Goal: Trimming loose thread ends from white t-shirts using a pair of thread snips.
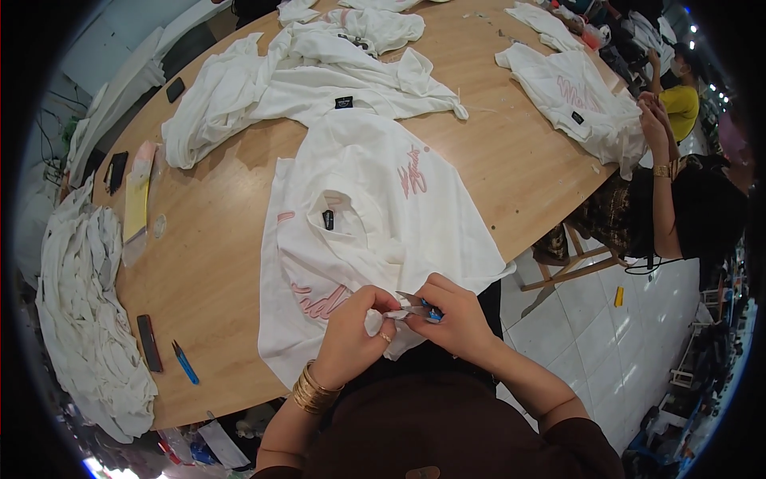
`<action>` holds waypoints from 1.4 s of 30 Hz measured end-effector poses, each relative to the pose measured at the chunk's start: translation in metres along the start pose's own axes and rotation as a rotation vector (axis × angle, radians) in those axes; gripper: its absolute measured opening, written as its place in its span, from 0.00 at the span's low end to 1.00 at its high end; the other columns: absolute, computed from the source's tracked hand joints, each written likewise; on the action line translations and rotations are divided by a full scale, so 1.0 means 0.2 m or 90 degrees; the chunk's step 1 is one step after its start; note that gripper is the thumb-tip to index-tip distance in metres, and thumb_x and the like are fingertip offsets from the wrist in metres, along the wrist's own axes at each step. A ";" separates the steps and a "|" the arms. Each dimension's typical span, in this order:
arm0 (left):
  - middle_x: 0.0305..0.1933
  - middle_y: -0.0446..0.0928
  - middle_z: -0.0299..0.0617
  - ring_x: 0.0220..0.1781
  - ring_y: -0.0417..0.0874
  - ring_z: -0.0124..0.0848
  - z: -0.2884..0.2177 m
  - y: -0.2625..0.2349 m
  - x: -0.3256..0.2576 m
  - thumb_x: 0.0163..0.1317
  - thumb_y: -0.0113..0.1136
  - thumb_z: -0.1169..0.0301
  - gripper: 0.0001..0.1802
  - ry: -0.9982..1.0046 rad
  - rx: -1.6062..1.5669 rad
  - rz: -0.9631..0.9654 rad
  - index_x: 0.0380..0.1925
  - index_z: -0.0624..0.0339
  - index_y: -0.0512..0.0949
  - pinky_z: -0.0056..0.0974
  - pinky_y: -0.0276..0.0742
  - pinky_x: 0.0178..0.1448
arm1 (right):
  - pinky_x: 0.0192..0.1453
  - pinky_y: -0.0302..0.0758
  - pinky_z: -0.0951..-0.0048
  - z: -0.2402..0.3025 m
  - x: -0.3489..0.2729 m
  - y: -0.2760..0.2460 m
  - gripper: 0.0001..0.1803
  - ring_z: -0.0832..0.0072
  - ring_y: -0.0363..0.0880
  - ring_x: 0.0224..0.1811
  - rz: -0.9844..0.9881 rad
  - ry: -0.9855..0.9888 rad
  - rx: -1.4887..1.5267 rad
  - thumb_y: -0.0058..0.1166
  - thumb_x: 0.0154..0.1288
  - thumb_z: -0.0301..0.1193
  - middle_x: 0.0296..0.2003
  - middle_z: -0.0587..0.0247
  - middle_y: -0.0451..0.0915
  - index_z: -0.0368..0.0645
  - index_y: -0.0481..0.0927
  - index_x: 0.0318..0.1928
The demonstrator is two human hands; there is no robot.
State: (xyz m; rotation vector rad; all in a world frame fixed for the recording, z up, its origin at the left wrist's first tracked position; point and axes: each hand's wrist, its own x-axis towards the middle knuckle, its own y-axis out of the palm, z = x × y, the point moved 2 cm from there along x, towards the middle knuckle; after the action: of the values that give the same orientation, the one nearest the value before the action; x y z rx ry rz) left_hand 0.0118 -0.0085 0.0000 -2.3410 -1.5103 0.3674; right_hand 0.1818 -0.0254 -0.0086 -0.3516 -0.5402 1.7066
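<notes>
A white shirt [375,176] with pink lettering and a dark neck label lies spread on the round table and hangs toward me at its near edge. My left hand [357,323], with gold bangles at the wrist, pinches a bunched bit of its white fabric. Closed around small blue-handled thread snips [432,313], my right hand [456,315] is close beside the left one. The blades of the snips point left, at the pinched fabric. Whether they touch a thread is too small to tell.
More white shirts [319,72] lie beyond, and a heap of white garments [84,319] hangs over the left edge. Blue tweezers [185,363], a dark red-edged case [149,343] and a phone [175,89] rest on the wooden table [215,263]. At right a co-worker [670,184] handles another shirt [570,100].
</notes>
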 end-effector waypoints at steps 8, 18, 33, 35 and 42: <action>0.30 0.75 0.33 0.33 0.74 0.21 0.16 -0.05 0.02 0.54 0.54 0.79 0.07 -0.125 -0.234 0.086 0.34 0.65 0.77 0.27 0.69 0.39 | 0.32 0.62 0.81 -0.03 0.01 -0.02 0.09 0.85 0.63 0.27 0.076 0.169 0.270 0.61 0.58 0.30 0.26 0.74 0.69 0.39 0.78 0.36; 0.29 0.76 0.32 0.33 0.74 0.20 0.09 -0.04 0.03 0.63 0.59 0.69 0.09 -0.030 -0.206 0.048 0.36 0.64 0.75 0.28 0.70 0.41 | 0.30 0.58 0.83 -0.05 0.01 -0.02 0.09 0.89 0.61 0.26 0.098 0.260 0.408 0.60 0.60 0.32 0.22 0.79 0.67 0.40 0.78 0.36; 0.29 0.72 0.28 0.32 0.68 0.16 0.11 -0.02 0.02 0.66 0.54 0.70 0.07 -0.127 -0.329 0.080 0.37 0.64 0.76 0.24 0.65 0.37 | 0.29 0.74 0.74 0.07 -0.02 0.02 0.17 0.74 0.77 0.29 -0.219 -0.092 0.054 0.64 0.49 0.22 0.34 0.65 0.74 0.45 0.80 0.43; 0.30 0.73 0.30 0.33 0.69 0.18 0.09 -0.02 0.02 0.66 0.55 0.71 0.07 -0.120 -0.321 0.076 0.36 0.64 0.76 0.25 0.66 0.39 | 0.28 0.74 0.73 0.05 -0.02 0.02 0.18 0.72 0.78 0.29 -0.197 -0.109 0.024 0.64 0.48 0.21 0.33 0.65 0.74 0.45 0.80 0.42; 0.30 0.75 0.36 0.34 0.74 0.23 0.08 -0.01 0.03 0.63 0.57 0.72 0.07 -0.034 -0.204 0.041 0.35 0.65 0.78 0.28 0.69 0.42 | 0.26 0.67 0.81 0.02 0.00 0.01 0.09 0.83 0.72 0.26 -0.133 -0.035 0.073 0.64 0.53 0.23 0.30 0.68 0.74 0.42 0.80 0.35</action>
State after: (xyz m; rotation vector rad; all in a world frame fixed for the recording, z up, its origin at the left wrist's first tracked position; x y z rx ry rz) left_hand 0.0057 -0.0007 -0.0149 -2.6478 -1.6250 0.2182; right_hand 0.1789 -0.0264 -0.0063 -0.1606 -0.4989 1.5408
